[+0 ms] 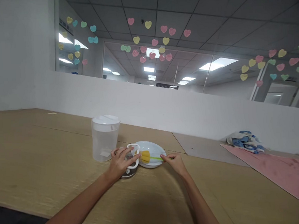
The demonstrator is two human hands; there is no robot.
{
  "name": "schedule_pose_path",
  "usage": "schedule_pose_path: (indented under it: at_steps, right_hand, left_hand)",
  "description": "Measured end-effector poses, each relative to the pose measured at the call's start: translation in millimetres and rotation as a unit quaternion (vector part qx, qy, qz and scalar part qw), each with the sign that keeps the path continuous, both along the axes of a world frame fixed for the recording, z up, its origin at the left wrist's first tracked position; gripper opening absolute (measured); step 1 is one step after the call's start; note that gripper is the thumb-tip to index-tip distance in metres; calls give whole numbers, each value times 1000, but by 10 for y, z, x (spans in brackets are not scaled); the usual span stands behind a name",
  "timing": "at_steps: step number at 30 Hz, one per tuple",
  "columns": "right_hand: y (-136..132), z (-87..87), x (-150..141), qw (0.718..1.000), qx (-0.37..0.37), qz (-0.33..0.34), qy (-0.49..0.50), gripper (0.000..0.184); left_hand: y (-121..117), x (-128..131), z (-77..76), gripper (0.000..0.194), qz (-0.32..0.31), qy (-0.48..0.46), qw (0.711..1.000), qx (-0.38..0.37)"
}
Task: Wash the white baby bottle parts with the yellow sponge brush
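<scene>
My left hand is wrapped over a small glass mug with a white handle that sits on a round dark coaster-like base on the wooden table. My right hand pinches the thin green handle of a brush whose yellow sponge head rests at the mug's mouth. Just behind them lies a pale blue-white plate. A clear plastic pitcher with a white lid stands to the left of the mug.
The wooden table runs along a low white partition wall. A pink mat lies at the right, with a crumpled blue and white cloth at its far end. Paper hearts hang on the glass above.
</scene>
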State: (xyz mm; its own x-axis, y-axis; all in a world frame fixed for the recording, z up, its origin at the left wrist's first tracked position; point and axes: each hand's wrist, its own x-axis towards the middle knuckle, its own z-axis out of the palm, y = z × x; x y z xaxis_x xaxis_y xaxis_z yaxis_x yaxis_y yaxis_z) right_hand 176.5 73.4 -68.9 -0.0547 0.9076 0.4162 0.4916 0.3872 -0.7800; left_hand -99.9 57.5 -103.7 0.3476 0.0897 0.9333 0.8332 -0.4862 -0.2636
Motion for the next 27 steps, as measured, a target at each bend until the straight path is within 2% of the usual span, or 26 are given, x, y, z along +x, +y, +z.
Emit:
schedule_pose_path:
  at_steps: [11, 27]
  right_hand:
    - [-42, -16, -155, 1000, 14, -2, -16, 44]
    - [-115, 5, -276, 998, 48, 8, -32, 45]
  left_hand:
    - [8, -9, 11, 35, -7, -15, 1000, -1]
    - [26, -20, -35, 41, -22, -13, 1000, -10]
